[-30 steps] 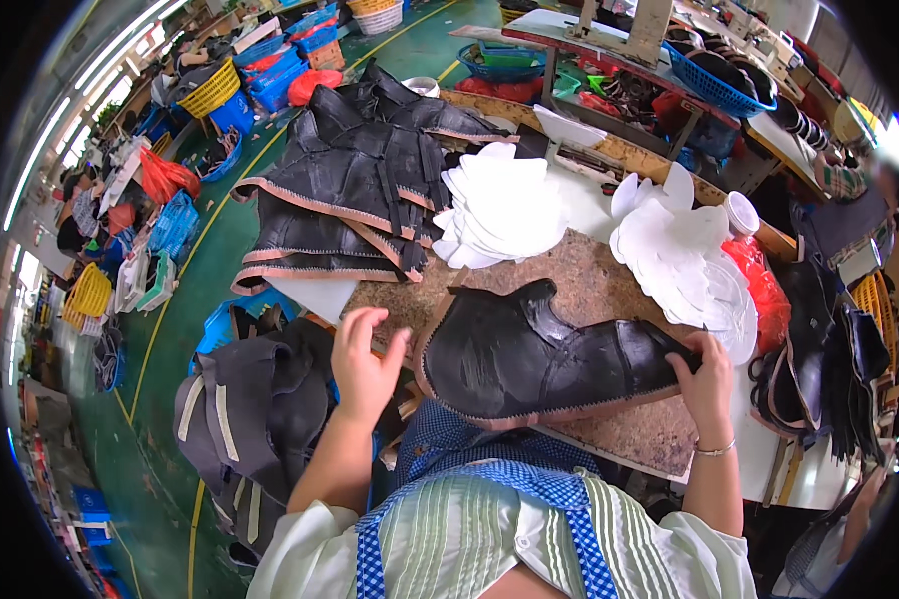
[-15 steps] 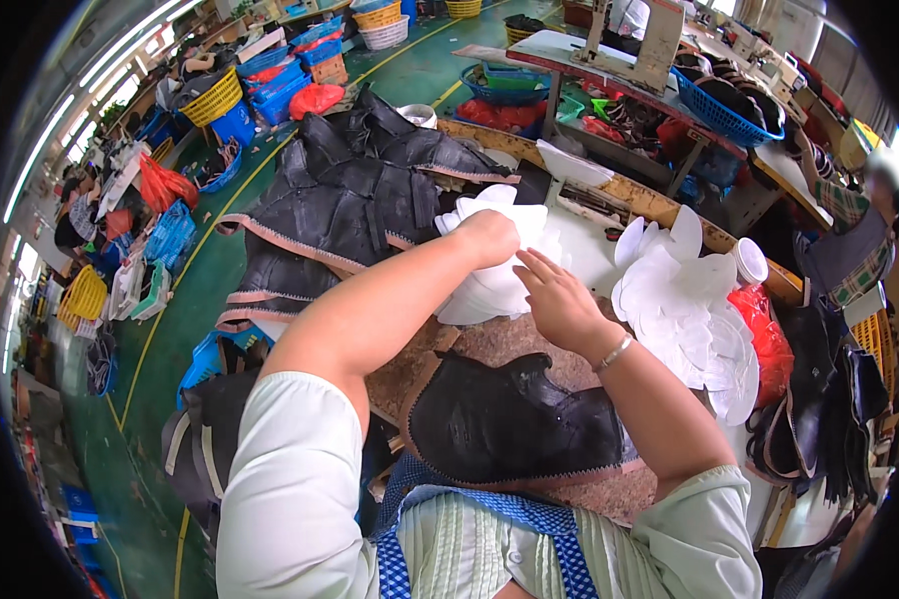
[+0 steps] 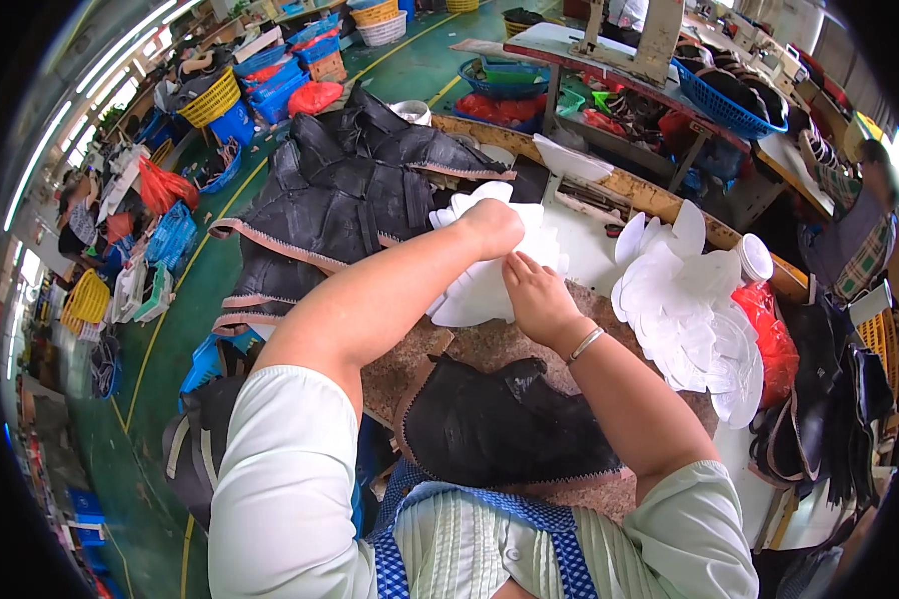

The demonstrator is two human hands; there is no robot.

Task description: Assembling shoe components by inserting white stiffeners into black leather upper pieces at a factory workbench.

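- Nearest, flat on the speckled table (image 3: 484,343): a black upper (image 3: 499,424), broad end to the left, right end hidden under the right forearm (image 3: 639,394). Looks floppy but tough, fairly light; best lifted by the pinkish border (image 3: 559,483), supported at both ends against sagging.
- A touch farther, right hand (image 3: 541,299) at the near right of the white pile (image 3: 469,295), fingers straight and together; grip unclear, cannot tell if pinching anything.
- And mid-table, that pile: thin, flat, smooth-looking pieces, overlapping like petals. Likely feather-light, springy, apt to slide or cling in twos; best pinched at one fanned rim, rest steadied by a palm. Possibly creased if bent hard.
- Just beyond, left hand (image 3: 494,232) curled down over the same pile, near the right fingertips; grip clenched-looking, fingertips hidden, so cannot tell whether grasping a piece.
- Over right, well apart from both hands: a looser white heap (image 3: 679,309), edges splayed, easy to get a fingertip under.
- Far left, a black stack (image 3: 340,175) of similar uppers, layered, pliable-looking, heavier as a lot.
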